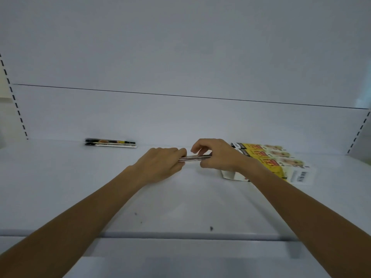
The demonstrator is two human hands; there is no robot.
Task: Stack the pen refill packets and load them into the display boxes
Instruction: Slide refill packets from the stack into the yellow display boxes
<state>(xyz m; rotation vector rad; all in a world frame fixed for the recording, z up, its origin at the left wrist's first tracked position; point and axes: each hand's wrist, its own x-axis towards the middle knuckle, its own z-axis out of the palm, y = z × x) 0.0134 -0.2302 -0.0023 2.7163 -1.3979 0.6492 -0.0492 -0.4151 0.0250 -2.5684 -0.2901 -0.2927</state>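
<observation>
Left hand, right hand pinch packet stack just left of display box; I judge box part-filled, spare packets farther left unloaded.

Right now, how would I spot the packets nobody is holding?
Follow the white shelf to its back edge, left of centre. A small dark stack of packets lies flat by the wall. It alone is untouched: the held stack sits between the left hand and right hand, the display box farther right.
</observation>
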